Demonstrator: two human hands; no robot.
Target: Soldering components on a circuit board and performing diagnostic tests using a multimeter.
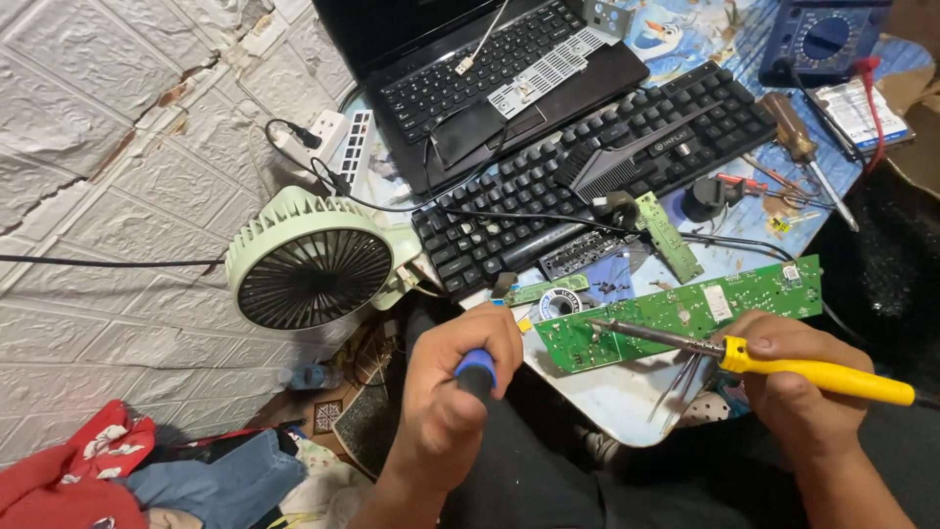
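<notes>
1. The right hand is closed around a yellow-handled soldering iron, whose metal tip rests on the long green circuit board lying at the front edge of the pale tabletop. If the grip slips, the tip could drag across neighbouring joints and bridge them.
2. The left hand is wrapped around a blue-handled tool just beside the board's left end. Nothing visibly pins the board down, so a push from either tool could shift it off the edge.
3. A small reel of solder wire and loose black cables lie near; a stray hot tip could scorch them.
4. The pale green desk fan is close by, and its airflow could cool a joint unevenly.
</notes>
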